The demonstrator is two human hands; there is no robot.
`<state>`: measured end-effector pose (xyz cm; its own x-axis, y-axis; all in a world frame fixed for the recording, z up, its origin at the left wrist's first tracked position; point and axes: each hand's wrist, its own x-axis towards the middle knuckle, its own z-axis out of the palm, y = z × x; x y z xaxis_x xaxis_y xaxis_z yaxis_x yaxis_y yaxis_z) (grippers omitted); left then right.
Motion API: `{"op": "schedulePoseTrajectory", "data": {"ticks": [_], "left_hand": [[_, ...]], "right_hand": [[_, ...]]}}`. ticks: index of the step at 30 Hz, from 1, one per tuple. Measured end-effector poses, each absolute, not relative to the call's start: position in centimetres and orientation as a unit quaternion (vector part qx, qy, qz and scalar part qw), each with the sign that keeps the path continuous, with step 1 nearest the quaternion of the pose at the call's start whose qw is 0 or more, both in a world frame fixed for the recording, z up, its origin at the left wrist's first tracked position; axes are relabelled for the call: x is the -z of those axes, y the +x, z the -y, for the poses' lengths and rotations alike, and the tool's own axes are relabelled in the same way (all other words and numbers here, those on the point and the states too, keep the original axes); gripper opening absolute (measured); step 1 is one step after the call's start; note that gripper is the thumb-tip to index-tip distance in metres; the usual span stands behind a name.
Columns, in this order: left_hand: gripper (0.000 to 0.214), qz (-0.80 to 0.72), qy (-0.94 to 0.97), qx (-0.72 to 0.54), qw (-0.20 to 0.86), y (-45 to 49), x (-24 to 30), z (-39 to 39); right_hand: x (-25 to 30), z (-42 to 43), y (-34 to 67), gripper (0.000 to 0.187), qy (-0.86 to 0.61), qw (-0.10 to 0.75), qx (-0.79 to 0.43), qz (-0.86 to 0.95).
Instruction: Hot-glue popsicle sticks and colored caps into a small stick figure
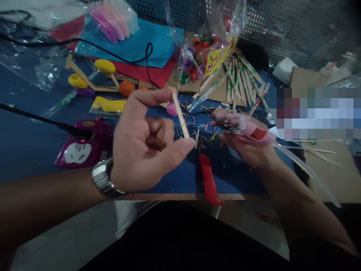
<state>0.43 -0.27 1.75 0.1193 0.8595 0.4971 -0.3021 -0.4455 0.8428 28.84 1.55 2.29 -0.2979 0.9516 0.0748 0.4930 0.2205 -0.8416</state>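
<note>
Between the thumb and forefinger of my left hand (143, 139) a short wooden stick (181, 114) is pinched by its two ends, held slanting above the table. My right hand (242, 146) is wrapped round a pink hot glue gun (254, 130), a clear glue stick (313, 175) trailing from its back. The gun's nozzle (207, 109) points left toward the wooden stick, apart from it. Below, between the hands, lies a red-handled utility knife (209, 177). Beside its blade is a small wood piece (197, 138).
A purple power socket (84, 141) with cables stands left. Behind it sits a stick frame (93, 84) with yellow and orange caps. Wrapped wooden sticks (239, 81) lie on cardboard at back right. A plastic bag of coloured pots (194, 64) stands at the back, near blue sheets (158, 41).
</note>
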Motion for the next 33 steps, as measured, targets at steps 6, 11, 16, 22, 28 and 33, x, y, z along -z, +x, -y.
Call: {"op": "schedulePoseTrajectory", "data": {"ticks": [6, 11, 16, 22, 28, 33], "left_hand": [[0.058, -0.135, 0.539, -0.713, 0.428, -0.4, -3.0, -2.2], [0.064, -0.119, 0.563, -0.72, 0.388, -0.8, -2.3, -3.6], [0.058, -0.153, 0.591, -0.693, 0.384, -1.1, -1.3, -2.1], [0.071, -0.173, 0.607, -0.672, 0.387, -1.3, -1.3, 0.2], [0.071, -0.193, 0.622, -0.634, 0.416, -1.3, -1.4, 0.6], [0.067, -0.213, 0.642, -0.601, 0.425, -1.7, -1.1, 0.9]], "right_hand": [[-2.2, -1.3, 26.0, 0.05, -0.538, 0.274, -0.327, 0.727], [-1.4, -1.8, 24.9, 0.046, -0.499, 0.232, -0.259, 0.794], [-0.8, -2.0, 25.0, 0.061, -0.476, 0.212, -0.21, 0.827], [-1.5, -1.8, 24.5, 0.038, -0.506, 0.159, -0.21, 0.821], [-2.3, -1.9, 24.5, 0.036, -0.51, 0.204, -0.254, 0.796], [-3.9, -2.4, 25.8, 0.053, -0.476, 0.269, -0.459, 0.7]]}}
